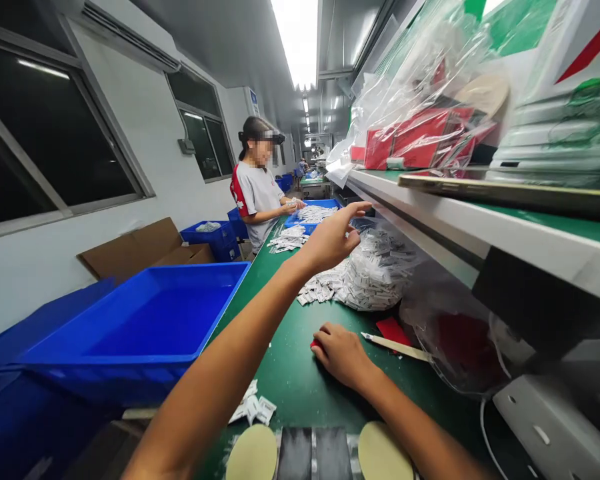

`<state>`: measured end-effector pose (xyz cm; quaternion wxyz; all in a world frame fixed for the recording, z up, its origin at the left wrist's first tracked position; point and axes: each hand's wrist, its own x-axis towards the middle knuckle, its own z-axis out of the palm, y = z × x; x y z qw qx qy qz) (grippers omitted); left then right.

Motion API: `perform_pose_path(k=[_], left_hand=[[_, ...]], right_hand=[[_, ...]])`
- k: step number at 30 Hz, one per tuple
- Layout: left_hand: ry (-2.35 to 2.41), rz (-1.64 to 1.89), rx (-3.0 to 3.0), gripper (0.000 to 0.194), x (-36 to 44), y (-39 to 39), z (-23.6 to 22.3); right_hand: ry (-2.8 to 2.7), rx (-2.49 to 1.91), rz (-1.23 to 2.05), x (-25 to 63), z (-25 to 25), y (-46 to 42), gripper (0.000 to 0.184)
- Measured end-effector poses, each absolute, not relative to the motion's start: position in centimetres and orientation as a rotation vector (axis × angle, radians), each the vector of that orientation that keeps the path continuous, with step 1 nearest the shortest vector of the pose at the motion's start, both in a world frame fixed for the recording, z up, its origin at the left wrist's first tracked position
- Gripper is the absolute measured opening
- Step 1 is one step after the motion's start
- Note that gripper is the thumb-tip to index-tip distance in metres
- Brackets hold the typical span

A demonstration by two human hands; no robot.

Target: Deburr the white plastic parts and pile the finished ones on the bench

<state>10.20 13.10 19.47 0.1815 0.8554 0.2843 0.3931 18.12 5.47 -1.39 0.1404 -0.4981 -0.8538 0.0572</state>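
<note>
Resting curled on the green workbench mat (293,380), the right hand (343,353) seems closed over a small red piece (314,345), hard to tell; the left hand (330,241) hangs open above loose white sachets (375,277), light, slippery, best taken by the handful.

My left hand (330,240) is raised and stretched forward with its index finger extended, while my right hand (341,355) sits low, palm down, fingers curled.

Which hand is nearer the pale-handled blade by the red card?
Right: the right hand rests on the green mat just beside the pale-handled blade; the left hand is raised farther away, near the white sachets.
</note>
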Motion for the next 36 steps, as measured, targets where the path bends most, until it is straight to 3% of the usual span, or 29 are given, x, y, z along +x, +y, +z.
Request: perform_pose_path(k=[3, 9, 14, 19, 26, 36], left_hand=[[0.965, 0.954, 2.505, 0.051, 5.9, 10.0, 17.6], [1.519, 0.413, 2.378, 0.033, -5.5, 3.9, 7.3], [1.739, 0.295, 2.198, 0.023, -9.5, 1.6, 1.3], [1.633, 0.503, 2.1, 0.012, -8.0, 2.7, 1.2], [1.397, 1.139, 1.764, 0.031, -1.6, 7.4, 1.6], [1.215, 1.398, 1.223, 0.014, 0.8, 4.7, 0.3]], right_hand=[[-2.482, -1.435, 0.183, 18.2, -1.6, 5.7, 0.025], [-2.479, -1.399, 0.227, 18.4, -2.5, 5.9, 0.029], [-2.493, -1.399, 0.204, 18.5, -2.7, 5.8, 0.026], [-2.486, -1.382, 0.186, 18.6, -2.8, 6.1, 0.03], [-2.317, -1.363, 0.301, 18.6, -3.7, 6.7, 0.04], [-1.818, -1.137, 0.73, 17.1, -3.0, 5.2, 0.045]])
